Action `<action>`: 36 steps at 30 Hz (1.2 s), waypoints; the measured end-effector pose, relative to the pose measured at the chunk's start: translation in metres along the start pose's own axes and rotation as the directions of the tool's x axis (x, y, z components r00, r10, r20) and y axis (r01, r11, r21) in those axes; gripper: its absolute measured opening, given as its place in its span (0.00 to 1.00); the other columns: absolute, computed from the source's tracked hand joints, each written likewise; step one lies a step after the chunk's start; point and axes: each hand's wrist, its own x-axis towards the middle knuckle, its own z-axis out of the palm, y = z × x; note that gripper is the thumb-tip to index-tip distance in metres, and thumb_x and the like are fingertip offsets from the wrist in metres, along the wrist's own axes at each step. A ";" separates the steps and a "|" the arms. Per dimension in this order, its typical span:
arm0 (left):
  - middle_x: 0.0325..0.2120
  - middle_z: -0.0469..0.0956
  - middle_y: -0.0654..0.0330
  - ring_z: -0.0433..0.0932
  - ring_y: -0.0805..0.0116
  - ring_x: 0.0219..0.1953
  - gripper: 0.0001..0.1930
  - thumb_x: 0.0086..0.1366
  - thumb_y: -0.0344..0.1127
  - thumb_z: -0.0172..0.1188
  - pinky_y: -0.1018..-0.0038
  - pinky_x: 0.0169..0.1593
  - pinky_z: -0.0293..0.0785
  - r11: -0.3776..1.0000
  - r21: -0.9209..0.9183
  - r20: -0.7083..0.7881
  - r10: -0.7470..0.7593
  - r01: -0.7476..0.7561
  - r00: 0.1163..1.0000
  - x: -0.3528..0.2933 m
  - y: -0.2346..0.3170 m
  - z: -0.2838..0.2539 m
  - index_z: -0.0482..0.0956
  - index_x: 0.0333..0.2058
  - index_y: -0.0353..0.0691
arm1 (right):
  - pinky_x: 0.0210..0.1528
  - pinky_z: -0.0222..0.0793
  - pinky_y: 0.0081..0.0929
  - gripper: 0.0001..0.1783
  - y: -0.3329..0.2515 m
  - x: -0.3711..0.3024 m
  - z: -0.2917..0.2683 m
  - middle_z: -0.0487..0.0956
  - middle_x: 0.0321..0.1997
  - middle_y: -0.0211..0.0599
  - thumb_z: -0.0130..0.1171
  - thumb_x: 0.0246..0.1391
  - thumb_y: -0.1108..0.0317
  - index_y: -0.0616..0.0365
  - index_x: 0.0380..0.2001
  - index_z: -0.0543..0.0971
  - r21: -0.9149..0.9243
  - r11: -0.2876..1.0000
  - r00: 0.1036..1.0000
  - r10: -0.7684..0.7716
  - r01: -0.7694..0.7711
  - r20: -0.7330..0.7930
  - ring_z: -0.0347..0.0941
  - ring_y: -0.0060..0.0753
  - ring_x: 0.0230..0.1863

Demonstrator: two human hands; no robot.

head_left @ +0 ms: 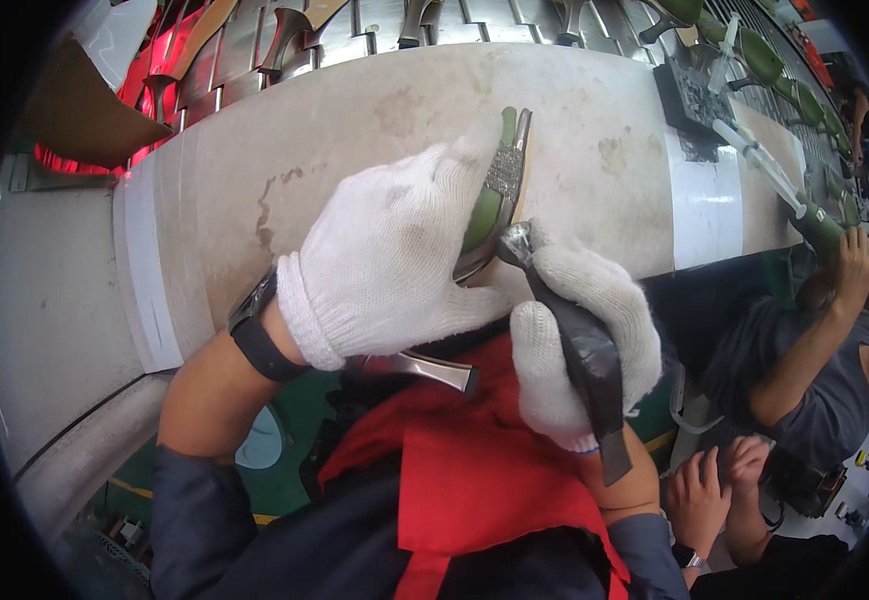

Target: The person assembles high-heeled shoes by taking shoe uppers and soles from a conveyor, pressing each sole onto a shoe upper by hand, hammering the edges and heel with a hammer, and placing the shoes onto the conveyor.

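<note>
My left hand (385, 250), in a white knitted glove, is wrapped round a green high-heeled shoe (505, 175) with a glittery grey band across it. Below the palm its shiny metallic heel (430, 368) sticks out toward me. A dark hand tool (590, 350) with a worn, shiny metal tip is gripped in my gloved right hand (595, 310). The tip is close beside the shoe's edge; whether it touches cannot be made out. My left hand covers much of the shoe, and my right fingers hide part of the tool.
Under my hands is a stained pale worktop (355, 100). Beyond it, a slatted metal conveyor (475, 25) carries several heeled shoes. At the right are a black box (695, 105) and a syringe (760, 165). A co-worker's hand (855, 265) holds a green shoe; another person's hands (700, 500) show lower right.
</note>
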 end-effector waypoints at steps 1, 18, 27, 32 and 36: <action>0.50 0.83 0.36 0.85 0.36 0.53 0.54 0.52 0.41 0.82 0.55 0.56 0.82 1.000 0.021 0.003 -0.009 0.009 1.000 -0.001 0.002 -0.001 0.63 0.74 0.31 | 0.62 0.81 0.40 0.22 -0.003 -0.003 0.004 0.88 0.53 0.55 0.72 0.56 0.80 0.66 0.54 0.82 -0.033 0.999 0.999 -0.009 0.008 -0.034 0.87 0.51 0.57; 0.41 0.85 0.39 0.85 0.37 0.44 0.19 0.76 0.36 0.59 0.56 0.50 0.82 0.955 -0.296 -0.082 -0.011 -0.014 0.997 -0.018 -0.005 -0.007 0.80 0.57 0.29 | 0.57 0.82 0.45 0.23 0.006 -0.020 0.014 0.87 0.48 0.53 0.77 0.46 0.77 0.63 0.49 0.85 -0.043 0.986 0.986 -0.164 0.163 -0.034 0.86 0.57 0.51; 0.46 0.85 0.39 0.88 0.49 0.47 0.23 0.75 0.29 0.59 0.60 0.55 0.81 0.981 -0.193 -0.063 -0.008 -0.004 0.998 -0.019 -0.016 -0.013 0.77 0.65 0.26 | 0.54 0.83 0.43 0.20 -0.003 -0.011 0.028 0.88 0.47 0.51 0.76 0.47 0.76 0.61 0.47 0.86 0.049 0.995 0.994 -0.095 0.092 0.053 0.87 0.56 0.47; 0.45 0.85 0.38 0.86 0.40 0.47 0.25 0.71 0.29 0.62 0.59 0.54 0.81 0.987 -0.158 -0.080 -0.024 0.011 0.997 -0.032 -0.016 -0.008 0.77 0.65 0.26 | 0.54 0.83 0.41 0.22 -0.019 -0.015 0.029 0.88 0.49 0.49 0.75 0.47 0.80 0.62 0.48 0.84 0.135 0.990 0.989 0.031 -0.050 0.142 0.87 0.54 0.49; 0.48 0.85 0.38 0.86 0.42 0.51 0.26 0.71 0.28 0.62 0.60 0.57 0.80 0.981 -0.180 -0.014 -0.077 0.073 0.997 -0.028 -0.017 -0.013 0.76 0.66 0.26 | 0.52 0.83 0.40 0.22 -0.015 -0.015 0.033 0.88 0.49 0.50 0.75 0.47 0.80 0.62 0.48 0.84 0.299 0.948 0.977 0.047 -0.110 0.209 0.87 0.50 0.46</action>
